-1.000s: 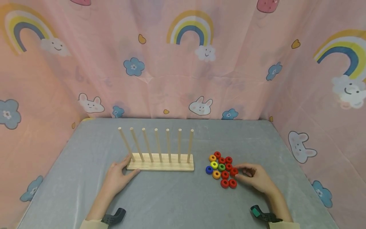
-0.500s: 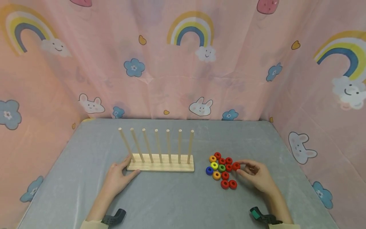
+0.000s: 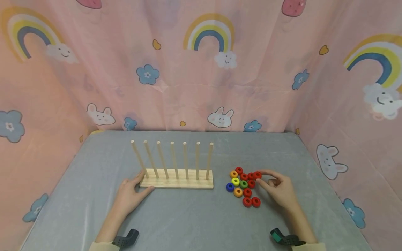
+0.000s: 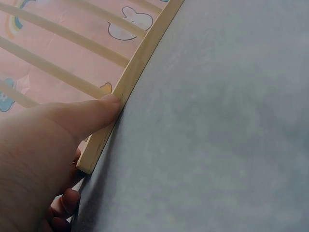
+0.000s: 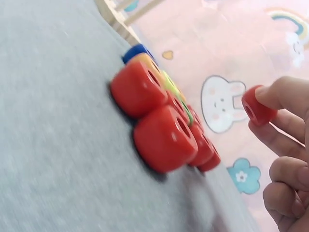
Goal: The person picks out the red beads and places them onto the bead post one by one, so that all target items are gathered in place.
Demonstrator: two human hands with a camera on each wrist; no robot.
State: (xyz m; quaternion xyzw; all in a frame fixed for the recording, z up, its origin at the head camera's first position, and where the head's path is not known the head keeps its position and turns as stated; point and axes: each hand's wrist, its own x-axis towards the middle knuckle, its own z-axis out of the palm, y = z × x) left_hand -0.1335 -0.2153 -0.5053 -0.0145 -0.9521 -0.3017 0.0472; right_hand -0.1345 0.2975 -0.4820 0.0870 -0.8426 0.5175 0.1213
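Observation:
My left hand [image 3: 127, 196] grips the left end of a wooden peg rack [image 3: 182, 183], thumb at the front edge and fingers round the far side. Several upright pegs stand along its base, all bare. In the left wrist view the thumb [image 4: 91, 116] presses the edge of the base. On the right, my right hand [image 3: 282, 191] pinches a red bead [image 5: 257, 105] between thumb and fingers. The right wrist view shows this bead held above the table, apart from the others.
Loose beads lie in a cluster right of the rack: several red beads [image 3: 247, 201], a blue bead [image 3: 230, 187], a yellow bead [image 3: 235, 181], a green bead [image 3: 243, 184] and two orange beads [image 3: 238, 192]. A pink printed curtain [image 3: 176, 90] surrounds the grey table [image 3: 176, 223].
My right hand has taken a red bead from the cluster's right side, lifted it, and carried it slightly toward the back and left. My left hand stays on the rack.

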